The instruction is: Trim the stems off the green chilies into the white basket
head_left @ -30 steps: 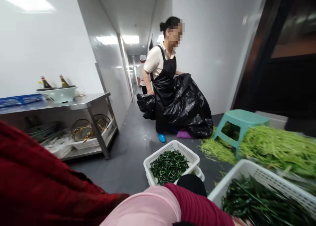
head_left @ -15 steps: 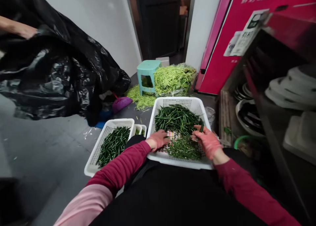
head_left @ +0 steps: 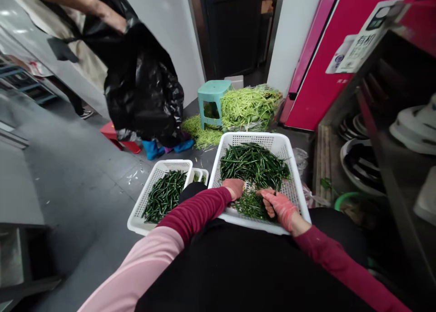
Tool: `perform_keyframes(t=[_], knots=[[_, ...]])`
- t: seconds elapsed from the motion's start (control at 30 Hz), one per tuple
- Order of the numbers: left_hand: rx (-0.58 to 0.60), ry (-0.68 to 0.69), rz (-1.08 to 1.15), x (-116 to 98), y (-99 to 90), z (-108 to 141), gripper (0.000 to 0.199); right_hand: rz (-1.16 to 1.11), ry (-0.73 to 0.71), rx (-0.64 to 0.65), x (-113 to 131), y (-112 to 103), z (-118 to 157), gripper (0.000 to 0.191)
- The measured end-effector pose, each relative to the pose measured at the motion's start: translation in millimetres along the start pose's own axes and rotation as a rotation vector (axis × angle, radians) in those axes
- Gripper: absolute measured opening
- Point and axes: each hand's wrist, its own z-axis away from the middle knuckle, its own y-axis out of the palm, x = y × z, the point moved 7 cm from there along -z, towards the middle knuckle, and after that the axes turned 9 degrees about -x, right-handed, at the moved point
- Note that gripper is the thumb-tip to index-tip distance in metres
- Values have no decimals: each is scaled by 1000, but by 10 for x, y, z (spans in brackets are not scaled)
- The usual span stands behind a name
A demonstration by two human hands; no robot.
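A white basket (head_left: pixel 299 185) rests across my lap, with long green peppers (head_left: pixel 254 164) piled in its far part and small green stems (head_left: pixel 252 205) in the near part. Gloved in thin orange-pink, my left hand (head_left: pixel 234 188) is closed at the left edge of the stems; what it grips, if anything, is hidden. My right hand (head_left: pixel 279 206), in the same kind of glove, lies over the right side of the stems with fingers bent, and what is under them cannot be made out. At the left, a second white basket (head_left: pixel 136 210) holds more green peppers (head_left: pixel 165 196).
Ahead, a teal stool (head_left: pixel 214 90) stands beside heaped light-green stalks (head_left: pixel 250 106). Another person's arm (head_left: pixel 98 7) holds a large black bag (head_left: pixel 143 85) at the upper left. A red stool (head_left: pixel 111 131) is behind it. Shelves with dishes (head_left: pixel 363 166) line the right.
My left hand has closed and moved in toward the stems. My right hand has come down from the peppers onto the stems. The black bag has swung upright, showing the red stool.
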Motion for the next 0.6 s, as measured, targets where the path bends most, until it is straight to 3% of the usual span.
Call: perform_keyframes(t=[0.13, 0.27, 0.37, 0.43, 0.53, 0.6], knots=[[-90, 55, 117, 17, -223, 34, 27, 79, -60, -64, -4, -46, -94, 24], [-146, 167, 422, -120, -248, 169, 32, 87, -130, 100, 48, 249, -103, 21], [-213, 315, 159, -180, -241, 226, 27, 102, -56, 126, -18, 326, -98, 19], [-180, 391, -112, -135, -198, 216, 25, 103, 8, 89, -72, 259, -101, 20], [-121, 404, -287, 36, -135, 177, 51, -8, 39, 44, -72, 93, -105, 24], [-33, 385, -289, 107, -7, 176, 55, -114, 45, 2, -47, -27, -110, 26]])
